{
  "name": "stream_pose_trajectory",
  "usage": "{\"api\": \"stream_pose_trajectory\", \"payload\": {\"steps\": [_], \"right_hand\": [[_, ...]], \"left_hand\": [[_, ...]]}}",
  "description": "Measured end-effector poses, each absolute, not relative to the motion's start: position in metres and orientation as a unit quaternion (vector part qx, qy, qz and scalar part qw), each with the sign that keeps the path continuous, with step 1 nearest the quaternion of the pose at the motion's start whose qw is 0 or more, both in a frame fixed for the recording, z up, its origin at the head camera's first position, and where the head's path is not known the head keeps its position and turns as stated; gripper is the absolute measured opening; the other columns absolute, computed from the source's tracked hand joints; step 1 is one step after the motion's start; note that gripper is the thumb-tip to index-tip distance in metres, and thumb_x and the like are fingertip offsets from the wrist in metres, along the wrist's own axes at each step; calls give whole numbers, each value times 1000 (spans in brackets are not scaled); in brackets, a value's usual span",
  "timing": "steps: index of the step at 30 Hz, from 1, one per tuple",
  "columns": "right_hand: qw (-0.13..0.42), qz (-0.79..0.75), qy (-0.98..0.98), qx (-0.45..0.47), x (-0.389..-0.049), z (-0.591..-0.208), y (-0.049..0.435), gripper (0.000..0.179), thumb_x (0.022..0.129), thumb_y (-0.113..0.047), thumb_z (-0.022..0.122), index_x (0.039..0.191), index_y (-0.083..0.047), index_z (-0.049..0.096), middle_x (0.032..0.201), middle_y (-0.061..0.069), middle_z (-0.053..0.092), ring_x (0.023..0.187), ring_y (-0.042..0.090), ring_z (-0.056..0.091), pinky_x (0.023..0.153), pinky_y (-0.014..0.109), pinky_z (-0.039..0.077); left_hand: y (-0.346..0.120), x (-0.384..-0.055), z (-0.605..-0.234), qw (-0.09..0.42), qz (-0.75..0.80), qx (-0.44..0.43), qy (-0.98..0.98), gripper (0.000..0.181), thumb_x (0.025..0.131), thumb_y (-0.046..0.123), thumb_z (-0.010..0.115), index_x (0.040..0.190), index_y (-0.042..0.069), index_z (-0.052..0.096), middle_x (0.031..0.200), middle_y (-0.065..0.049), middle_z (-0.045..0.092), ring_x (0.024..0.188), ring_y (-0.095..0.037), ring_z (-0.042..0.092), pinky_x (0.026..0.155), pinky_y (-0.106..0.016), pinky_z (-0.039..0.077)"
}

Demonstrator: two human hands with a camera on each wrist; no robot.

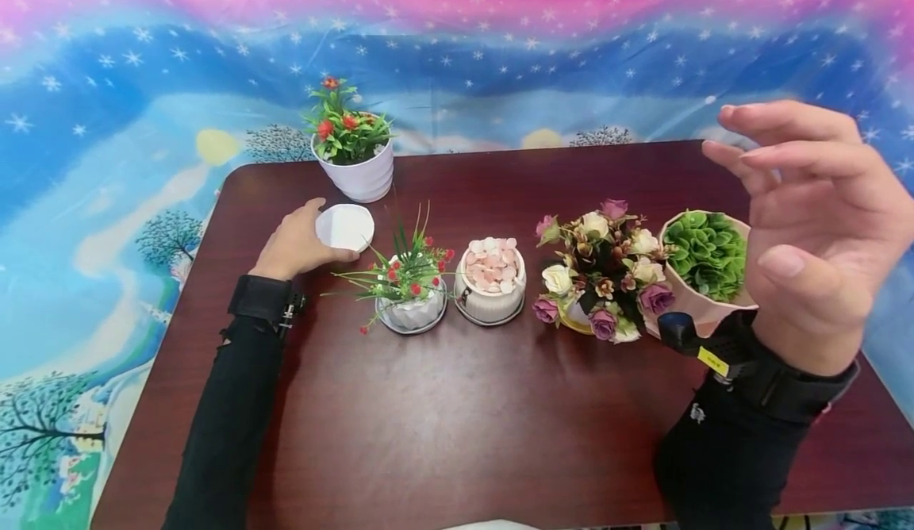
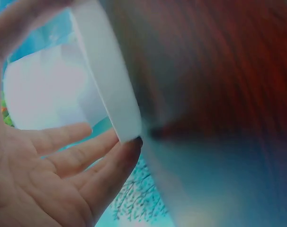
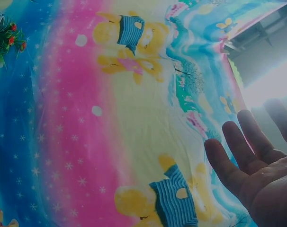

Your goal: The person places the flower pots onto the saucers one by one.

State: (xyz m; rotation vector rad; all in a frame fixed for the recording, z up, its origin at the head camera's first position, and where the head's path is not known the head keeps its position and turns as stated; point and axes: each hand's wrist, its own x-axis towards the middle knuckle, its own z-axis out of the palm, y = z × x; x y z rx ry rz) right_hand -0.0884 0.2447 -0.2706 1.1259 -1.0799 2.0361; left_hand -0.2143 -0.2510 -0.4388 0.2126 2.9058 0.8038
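At the left of the table, my left hand (image 1: 293, 240) spans a white saucer (image 1: 345, 227), thumb on the near side and fingers on the far side. In the left wrist view the fingertips (image 2: 129, 146) meet the edge of the saucer (image 2: 110, 71). Just behind it stands a white pot (image 1: 360, 171) of red flowers with green leaves. My right hand (image 1: 821, 189) is raised in the air at the right with loosely bent fingers and nothing in them. From the head it overlaps a pale pink pot (image 1: 696, 316) with a round green plant (image 1: 703, 256).
Across the middle of the brown table (image 1: 443, 427) stand a small white pot (image 1: 410, 312) with grassy leaves and red blooms, a cream pot (image 1: 490, 300) with pink petals, and a bouquet (image 1: 603, 276) of purple and white roses. A printed cloth (image 1: 457, 54) hangs behind.
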Motion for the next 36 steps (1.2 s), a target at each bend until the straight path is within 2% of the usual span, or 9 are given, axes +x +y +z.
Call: {"api": "stream_pose_trajectory", "payload": {"steps": [9, 18, 24, 28, 36], "right_hand": [[280, 760, -434, 396, -86, -271, 240, 50, 62, 0, 95, 96, 18, 64, 124, 39, 61, 125, 53, 57, 113, 53, 48], [263, 765, -420, 411, -89, -273, 244, 52, 63, 3, 95, 99, 21, 62, 127, 40, 57, 126, 53, 57, 113, 55, 48], [263, 767, -415, 413, -89, -272, 238, 51, 64, 3, 94, 99, 21, 62, 127, 40, 57, 125, 54, 56, 112, 55, 49], [260, 768, -415, 412, -89, -273, 238, 51, 64, 2, 94, 99, 20, 62, 127, 40, 57, 126, 54, 56, 112, 54, 49], [247, 761, -433, 415, -91, -275, 237, 52, 65, 0, 97, 99, 19, 63, 128, 39, 58, 127, 55, 55, 113, 54, 49]], "left_hand": [[-268, -174, -423, 43, 249, 110, 961, 110, 78, 51, 92, 160, -1, 41, 153, -29, 51, 133, -46, 51, 105, -70, 45], [-267, -119, -419, 63, 240, 129, 960, 112, 70, 46, 98, 157, 1, 44, 139, -24, 58, 117, -41, 58, 92, -65, 54], [-259, -88, -421, 73, 233, 137, 960, 113, 65, 45, 100, 155, 2, 46, 137, -23, 58, 115, -40, 60, 92, -65, 56], [-254, -79, -424, 77, 226, 144, 960, 115, 64, 47, 100, 155, 2, 45, 138, -22, 57, 114, -39, 60, 92, -64, 57], [-253, -89, -430, 84, 210, 127, 966, 113, 67, 42, 97, 156, 1, 42, 138, -23, 54, 113, -39, 59, 93, -64, 57]]}}
